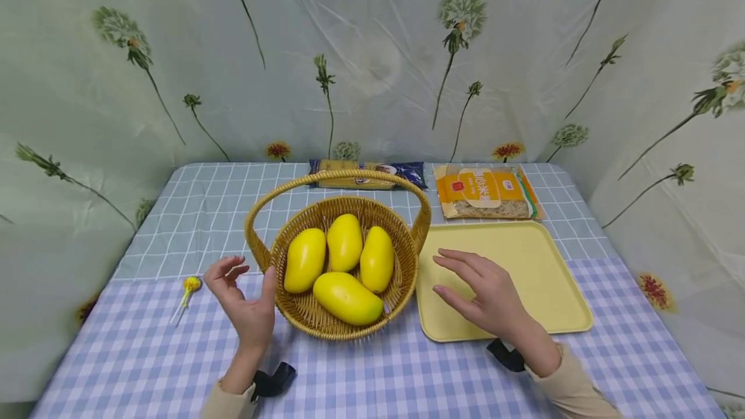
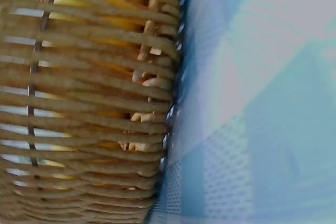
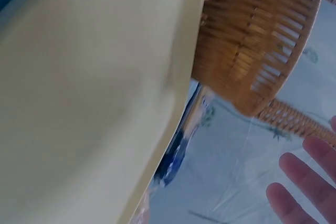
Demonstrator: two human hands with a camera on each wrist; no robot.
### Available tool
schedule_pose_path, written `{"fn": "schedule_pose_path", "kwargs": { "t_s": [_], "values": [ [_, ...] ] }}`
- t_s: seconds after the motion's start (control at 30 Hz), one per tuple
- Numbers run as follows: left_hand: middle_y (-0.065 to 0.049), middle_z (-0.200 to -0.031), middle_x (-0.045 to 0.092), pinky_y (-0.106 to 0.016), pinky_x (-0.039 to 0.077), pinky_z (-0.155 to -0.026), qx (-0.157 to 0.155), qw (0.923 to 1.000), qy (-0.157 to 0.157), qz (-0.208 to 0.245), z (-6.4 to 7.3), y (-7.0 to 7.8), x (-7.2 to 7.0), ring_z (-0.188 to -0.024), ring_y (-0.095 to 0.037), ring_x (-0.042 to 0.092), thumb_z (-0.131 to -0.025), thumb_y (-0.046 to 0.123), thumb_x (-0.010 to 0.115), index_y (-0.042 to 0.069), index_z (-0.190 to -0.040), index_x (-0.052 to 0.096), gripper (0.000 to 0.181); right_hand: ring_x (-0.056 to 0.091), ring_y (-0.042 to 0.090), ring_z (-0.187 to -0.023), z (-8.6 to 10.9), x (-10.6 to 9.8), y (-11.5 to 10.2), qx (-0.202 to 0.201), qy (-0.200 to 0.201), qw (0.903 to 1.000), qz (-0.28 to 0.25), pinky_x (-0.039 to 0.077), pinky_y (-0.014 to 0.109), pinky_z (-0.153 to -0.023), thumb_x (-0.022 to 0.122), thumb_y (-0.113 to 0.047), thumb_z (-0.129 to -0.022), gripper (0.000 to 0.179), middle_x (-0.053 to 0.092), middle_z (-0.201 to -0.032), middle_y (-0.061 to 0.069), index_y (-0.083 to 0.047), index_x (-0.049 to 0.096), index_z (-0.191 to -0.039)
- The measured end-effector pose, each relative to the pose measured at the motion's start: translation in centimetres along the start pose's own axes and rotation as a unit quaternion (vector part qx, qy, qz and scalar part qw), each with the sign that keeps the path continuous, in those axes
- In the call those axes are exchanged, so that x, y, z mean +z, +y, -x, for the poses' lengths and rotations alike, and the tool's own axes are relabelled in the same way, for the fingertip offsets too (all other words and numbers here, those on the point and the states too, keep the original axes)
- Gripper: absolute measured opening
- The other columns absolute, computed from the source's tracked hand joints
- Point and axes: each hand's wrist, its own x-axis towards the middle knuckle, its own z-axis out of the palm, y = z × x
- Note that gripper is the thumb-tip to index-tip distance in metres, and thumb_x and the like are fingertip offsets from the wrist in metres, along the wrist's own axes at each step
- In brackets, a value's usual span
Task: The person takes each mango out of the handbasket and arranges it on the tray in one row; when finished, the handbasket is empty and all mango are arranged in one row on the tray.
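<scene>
A wicker basket [image 1: 407, 290] with a tall arched handle [image 1: 349, 174] holds several yellow mangoes [image 1: 348, 299]. My left hand [image 1: 249, 306] is just off the basket's left side, thumb and fingers spread apart with nothing between them. In the left wrist view the basket's woven wall [image 2: 84, 87] fills the left half, close up. On the right, my right hand [image 1: 485, 293] hovers over the pale yellow tray [image 1: 541, 270], its fingers loosely extended toward the basket and holding nothing. The right wrist view shows its fingertips [image 3: 307, 182] apart from the basket wall [image 3: 252, 35].
Behind the basket lies a long blue-and-yellow packet [image 1: 372, 174]. An orange bag of grain [image 1: 487, 193] sits beyond the tray. A small yellow lollipop-like item [image 1: 191, 284] lies left of my left hand. A checked cloth [image 1: 372, 380] covers the table, and a floral curtain [image 1: 384, 50] hangs behind.
</scene>
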Motion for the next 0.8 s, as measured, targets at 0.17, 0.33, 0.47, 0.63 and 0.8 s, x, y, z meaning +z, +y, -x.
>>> {"fn": "schedule_pose_path", "kwargs": {
  "t_s": [0.17, 0.33, 0.47, 0.63, 0.8],
  "values": [
    [-0.010, -0.133, 0.042, -0.023, 0.034, -0.098, -0.192, 0.9753, -0.100, 0.041, -0.2, -2.8, -0.5, -0.122, -0.021, 0.040, -0.083, -0.010, 0.061, -0.004, -0.136, 0.038, 0.057, 0.064, 0.020, -0.099, -0.7, 0.7, -0.5, -0.002, 0.008, 0.9989, -0.046, 0.050, 0.031, -0.084, 0.059, -0.039, -0.093, 0.037, 0.066, -0.112, 0.006, -0.009, 0.067, -0.114],
    [-0.023, -0.140, 0.041, -0.024, 0.032, -0.103, -0.274, 0.9430, -0.154, 0.110, -0.4, -4.0, -0.5, -0.132, -0.026, 0.035, -0.091, -0.006, 0.056, -0.014, -0.123, 0.048, 0.034, 0.064, 0.019, -0.098, -1.4, 1.3, -0.9, -0.003, -0.003, 0.9968, -0.080, 0.051, 0.030, -0.083, 0.059, -0.035, -0.094, 0.034, 0.067, -0.110, 0.003, -0.007, 0.067, -0.112],
    [-0.027, -0.139, 0.042, -0.025, 0.030, -0.105, -0.290, 0.9386, -0.139, 0.125, -0.4, -4.4, -0.6, -0.131, -0.027, 0.035, -0.091, -0.006, 0.056, -0.020, -0.107, 0.046, 0.023, 0.064, 0.016, -0.095, -2.1, 1.8, -1.3, -0.009, -0.005, 0.9952, -0.098, 0.052, 0.030, -0.080, 0.059, -0.033, -0.094, 0.031, 0.067, -0.107, 0.001, -0.009, 0.067, -0.113],
    [-0.024, -0.139, 0.043, -0.026, 0.029, -0.105, -0.308, 0.9355, -0.120, 0.125, -0.3, -4.4, -0.5, -0.130, -0.027, 0.037, -0.091, -0.006, 0.055, -0.019, -0.103, 0.043, 0.022, 0.065, 0.013, -0.088, -3.4, 2.3, -1.9, -0.021, -0.011, 0.9929, -0.116, 0.053, 0.028, -0.075, 0.060, -0.031, -0.094, 0.028, 0.069, -0.100, 0.000, -0.009, 0.068, -0.109],
    [-0.021, -0.140, 0.043, -0.027, 0.028, -0.106, -0.319, 0.9315, -0.116, 0.132, -0.2, -4.4, -0.5, -0.131, -0.027, 0.036, -0.091, -0.007, 0.054, -0.019, -0.103, 0.042, 0.021, 0.064, 0.008, -0.084, -5.1, 2.7, -2.8, -0.012, -0.058, 0.9908, -0.122, 0.053, 0.024, -0.071, 0.062, -0.032, -0.093, 0.026, 0.069, -0.096, -0.003, -0.012, 0.069, -0.107]
  ]
}}
